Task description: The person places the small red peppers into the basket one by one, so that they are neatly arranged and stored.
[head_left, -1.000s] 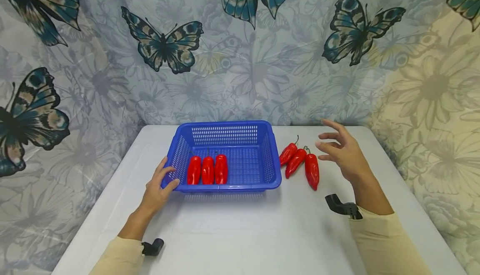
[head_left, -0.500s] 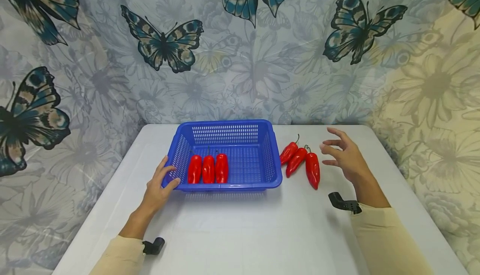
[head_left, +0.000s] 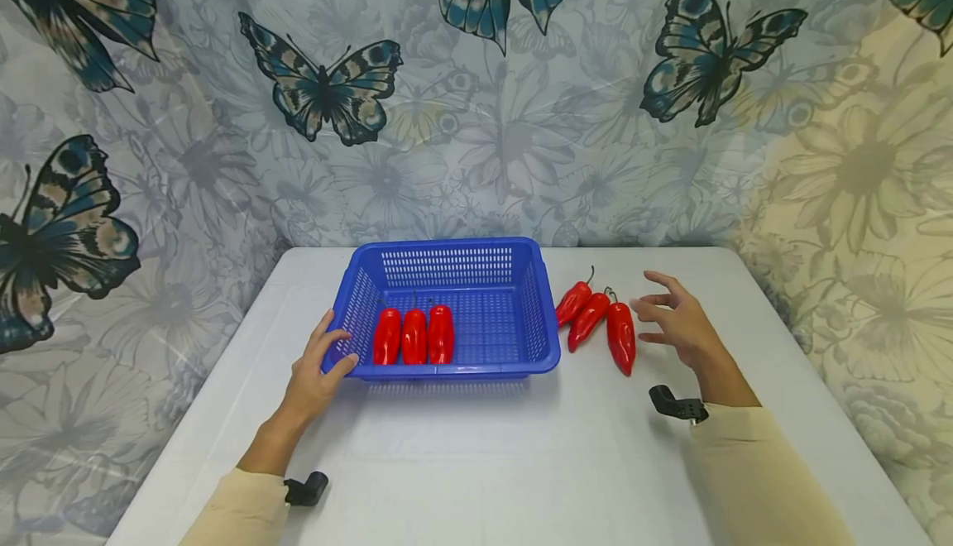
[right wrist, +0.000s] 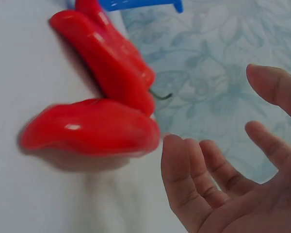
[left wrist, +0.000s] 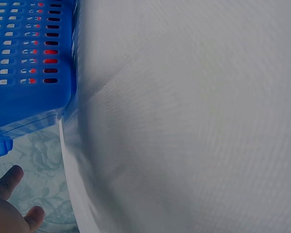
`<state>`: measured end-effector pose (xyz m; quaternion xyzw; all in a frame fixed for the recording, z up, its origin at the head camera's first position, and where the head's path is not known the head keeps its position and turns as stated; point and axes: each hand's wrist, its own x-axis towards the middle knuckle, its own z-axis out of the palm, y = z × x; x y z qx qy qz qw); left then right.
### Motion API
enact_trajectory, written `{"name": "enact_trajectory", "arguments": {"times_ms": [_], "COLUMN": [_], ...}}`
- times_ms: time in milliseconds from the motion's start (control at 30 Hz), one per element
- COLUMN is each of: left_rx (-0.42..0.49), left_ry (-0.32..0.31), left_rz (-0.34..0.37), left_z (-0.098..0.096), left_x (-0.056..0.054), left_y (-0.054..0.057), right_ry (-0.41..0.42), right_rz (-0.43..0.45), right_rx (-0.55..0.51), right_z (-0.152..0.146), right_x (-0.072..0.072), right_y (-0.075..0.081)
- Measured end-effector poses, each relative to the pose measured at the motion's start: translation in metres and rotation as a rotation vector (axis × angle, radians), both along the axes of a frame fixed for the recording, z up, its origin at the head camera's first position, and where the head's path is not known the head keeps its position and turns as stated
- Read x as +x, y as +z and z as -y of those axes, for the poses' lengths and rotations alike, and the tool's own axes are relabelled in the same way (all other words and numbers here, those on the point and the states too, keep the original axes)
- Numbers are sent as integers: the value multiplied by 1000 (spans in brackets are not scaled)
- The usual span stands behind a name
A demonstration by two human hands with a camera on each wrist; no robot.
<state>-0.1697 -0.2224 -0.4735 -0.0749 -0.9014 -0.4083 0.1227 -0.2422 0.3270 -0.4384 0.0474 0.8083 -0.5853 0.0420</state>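
Three red chili peppers (head_left: 414, 337) stand side by side in the left part of a blue plastic basket (head_left: 484, 372). At its front left corner is my left hand (head_left: 308, 376), thumb and fingers spread apart and overlapping the rim in the head view. In the left wrist view, two fingertips (left wrist: 34, 218) show below the basket wall (left wrist: 29, 104). Three more chili peppers lie on the table to the basket's right. My right hand (head_left: 681, 323) hovers beside the rightmost chili pepper (head_left: 621, 339), fingers loosely bent and holding nothing. Its fingertips are right by that pepper's end (right wrist: 94, 128) in the right wrist view.
A white table (head_left: 476, 463) bears everything. Behind it and at both sides hangs cloth (head_left: 514, 149) printed with butterflies and flowers. Each wrist wears a black camera mount, one of them the right mount (head_left: 677, 404).
My right hand has lowered and come toward the table's front, beside the rightmost chili pepper. My left hand, the basket and the peppers look the same.
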Motion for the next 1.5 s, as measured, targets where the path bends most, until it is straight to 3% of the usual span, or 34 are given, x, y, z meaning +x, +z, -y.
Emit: {"name": "enact_trajectory", "arguments": {"times_ms": [633, 1500], "left_rx": [0, -7], "left_ry": [2, 7], "left_rz": [-3, -10], "left_z": [-1, 0], "left_x": [0, -1], "left_y": [-3, -2], "right_ry": [16, 25], "right_rz": [172, 196], "right_rx": [71, 200], "right_z": [-3, 10], "right_x": [-6, -13], "right_y": [-37, -39]}}
